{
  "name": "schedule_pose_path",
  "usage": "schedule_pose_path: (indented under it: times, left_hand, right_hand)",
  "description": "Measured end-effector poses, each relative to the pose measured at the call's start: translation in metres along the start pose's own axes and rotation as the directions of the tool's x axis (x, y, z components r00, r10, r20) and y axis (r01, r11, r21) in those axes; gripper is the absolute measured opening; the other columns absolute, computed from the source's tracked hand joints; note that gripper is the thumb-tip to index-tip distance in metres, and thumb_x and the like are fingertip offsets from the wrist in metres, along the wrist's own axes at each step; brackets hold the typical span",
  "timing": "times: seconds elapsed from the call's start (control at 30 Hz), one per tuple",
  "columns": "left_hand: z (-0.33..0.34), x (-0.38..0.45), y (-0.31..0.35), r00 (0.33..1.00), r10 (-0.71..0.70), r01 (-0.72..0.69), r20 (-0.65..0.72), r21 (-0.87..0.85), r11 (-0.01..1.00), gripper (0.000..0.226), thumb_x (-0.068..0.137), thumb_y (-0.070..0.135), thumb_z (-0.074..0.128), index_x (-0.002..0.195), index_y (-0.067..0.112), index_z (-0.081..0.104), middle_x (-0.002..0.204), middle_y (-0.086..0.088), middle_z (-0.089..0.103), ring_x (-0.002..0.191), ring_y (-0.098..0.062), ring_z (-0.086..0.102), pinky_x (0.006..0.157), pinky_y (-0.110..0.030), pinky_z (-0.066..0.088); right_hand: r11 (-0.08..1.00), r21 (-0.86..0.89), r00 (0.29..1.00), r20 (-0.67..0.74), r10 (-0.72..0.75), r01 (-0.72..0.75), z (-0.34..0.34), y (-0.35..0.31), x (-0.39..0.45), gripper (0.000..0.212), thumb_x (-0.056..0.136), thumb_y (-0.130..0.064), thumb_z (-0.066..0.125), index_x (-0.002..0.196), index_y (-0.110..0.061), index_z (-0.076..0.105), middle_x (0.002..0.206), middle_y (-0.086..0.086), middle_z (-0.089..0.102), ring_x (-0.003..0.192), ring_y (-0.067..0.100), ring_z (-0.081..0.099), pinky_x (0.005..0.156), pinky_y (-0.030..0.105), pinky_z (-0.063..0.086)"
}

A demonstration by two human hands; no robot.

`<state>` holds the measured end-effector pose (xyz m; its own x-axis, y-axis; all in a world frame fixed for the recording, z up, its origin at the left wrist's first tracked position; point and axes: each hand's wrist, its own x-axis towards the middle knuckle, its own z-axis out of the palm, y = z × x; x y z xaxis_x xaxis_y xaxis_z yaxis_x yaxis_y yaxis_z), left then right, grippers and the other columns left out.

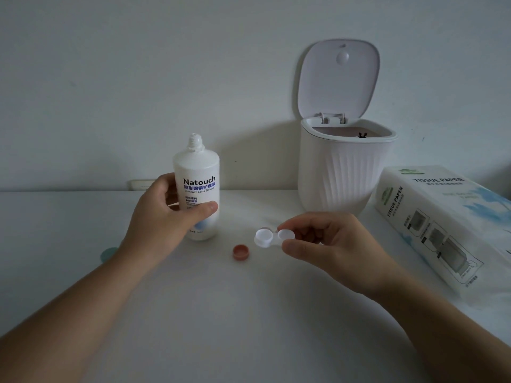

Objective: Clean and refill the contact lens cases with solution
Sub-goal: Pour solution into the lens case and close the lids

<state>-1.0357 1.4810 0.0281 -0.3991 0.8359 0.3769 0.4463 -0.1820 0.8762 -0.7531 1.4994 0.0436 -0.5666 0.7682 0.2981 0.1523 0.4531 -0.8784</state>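
A white contact lens solution bottle (198,172) stands upright on the white table, its cap off and nozzle bare. My left hand (166,214) grips the bottle's lower body, thumb across the label. My right hand (323,241) pinches a clear double-well contact lens case (269,237) by its right well, holding it just above the table with both wells uncovered. A pink-red case cap (240,251) lies on the table just left of the case. A teal cap (108,254) shows partly behind my left wrist.
A small white ribbed bin (343,172) with its lid (338,78) flipped up stands at the back right against the wall. A wrapped pack of tissue paper (442,217) lies on the right. The white table (221,313) spreads out in front.
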Motion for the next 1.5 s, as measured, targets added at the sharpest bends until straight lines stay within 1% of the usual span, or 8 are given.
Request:
schedule_pose_path:
  times: [0.2, 0.4, 0.57, 0.67, 0.8, 0.9, 1.07, 1.5]
  left_hand:
    - [-0.001, -0.001, 0.0, 1.0, -0.028, 0.028, -0.01, 0.013, 1.0, 0.056, 0.058, 0.046, 0.082, 0.11, 0.035, 0.065, 0.103, 0.023, 0.074, 0.096, 0.003, 0.069, 0.086, -0.031, 0.055]
    - [0.001, -0.005, 0.007, 0.992, 0.036, -0.032, -0.118, 0.034, 0.999, 0.079, 0.061, 0.047, 0.084, 0.132, 0.035, 0.053, 0.124, 0.021, 0.065, 0.118, 0.0, 0.059, 0.106, -0.035, 0.046]
    - [0.0, -0.02, 0.023, 0.832, 0.445, -0.389, -0.33, 0.224, 0.894, 0.061, 0.078, 0.039, 0.075, 0.133, 0.026, 0.052, 0.129, 0.015, 0.052, 0.117, -0.015, 0.053, 0.101, -0.028, 0.04]
    - [0.008, -0.033, 0.033, 0.746, 0.643, -0.6, -0.173, 0.244, 0.762, 0.037, 0.086, 0.033, 0.069, 0.121, 0.022, 0.061, 0.112, 0.014, 0.059, 0.101, -0.02, 0.057, 0.094, -0.036, 0.044]
    - [0.023, -0.047, 0.034, 0.869, 0.438, -0.466, 0.23, 0.082, 0.881, 0.043, 0.078, 0.05, 0.071, 0.118, 0.037, 0.065, 0.104, 0.015, 0.066, 0.097, -0.017, 0.06, 0.089, -0.023, 0.045]
    - [0.026, -0.049, 0.027, 0.869, 0.318, -0.362, 0.379, 0.051, 0.931, 0.046, 0.073, 0.056, 0.073, 0.116, 0.042, 0.067, 0.105, 0.017, 0.068, 0.101, -0.014, 0.06, 0.086, -0.014, 0.044]
    - [0.026, -0.049, 0.027, 0.877, 0.308, -0.324, 0.369, -0.021, 0.946, 0.037, 0.072, 0.054, 0.077, 0.106, 0.04, 0.073, 0.099, 0.019, 0.072, 0.094, -0.012, 0.065, 0.081, -0.013, 0.047]
    - [0.026, -0.046, 0.031, 0.883, 0.233, -0.207, 0.407, -0.108, 0.972, 0.016, 0.073, 0.049, 0.078, 0.088, 0.045, 0.077, 0.079, 0.011, 0.075, 0.077, -0.012, 0.07, 0.074, -0.02, 0.055]
  right_hand:
    - [1.0, -0.008, 1.0, 0.003, 0.0, 0.0, 0.0, 0.001, 0.0, 0.024, 0.087, -0.017, 0.077, 0.094, -0.039, 0.079, 0.083, 0.016, 0.066, 0.068, 0.014, 0.055, 0.064, 0.026, 0.045]
    - [1.0, 0.013, 1.0, 0.005, -0.001, 0.001, -0.001, 0.001, 0.0, 0.024, 0.087, -0.017, 0.077, 0.094, -0.039, 0.079, 0.082, 0.016, 0.065, 0.067, 0.012, 0.055, 0.063, 0.024, 0.045]
    - [1.0, 0.024, 1.0, 0.001, -0.005, 0.005, -0.001, 0.003, 0.0, 0.021, 0.086, -0.019, 0.078, 0.094, -0.038, 0.079, 0.081, 0.016, 0.066, 0.068, 0.011, 0.055, 0.063, 0.024, 0.045]
    - [1.0, 0.009, 1.0, 0.001, -0.004, 0.004, 0.0, 0.003, 0.001, 0.022, 0.086, -0.019, 0.078, 0.095, -0.039, 0.079, 0.082, 0.016, 0.066, 0.068, 0.013, 0.056, 0.063, 0.025, 0.045]
    - [1.0, 0.013, 1.0, -0.001, -0.007, 0.007, 0.001, 0.001, 0.0, 0.023, 0.086, -0.016, 0.078, 0.094, -0.038, 0.079, 0.081, 0.019, 0.063, 0.067, 0.016, 0.054, 0.062, 0.027, 0.045]
    - [1.0, 0.008, 1.0, -0.001, 0.0, 0.0, 0.002, -0.001, 0.0, 0.022, 0.086, -0.017, 0.078, 0.094, -0.038, 0.079, 0.084, 0.021, 0.066, 0.067, 0.027, 0.057, 0.064, 0.028, 0.047]
    - [1.0, -0.006, 1.0, 0.004, 0.003, -0.003, 0.002, -0.001, 0.0, 0.02, 0.085, -0.02, 0.078, 0.096, -0.036, 0.079, 0.086, 0.02, 0.068, 0.071, 0.036, 0.06, 0.066, 0.031, 0.048]
    - [0.999, 0.02, 0.991, -0.126, 0.045, -0.043, -0.003, 0.007, 0.003, 0.019, 0.087, -0.031, 0.076, 0.105, -0.027, 0.075, 0.071, 0.005, 0.066, 0.064, 0.013, 0.06, 0.064, 0.026, 0.05]
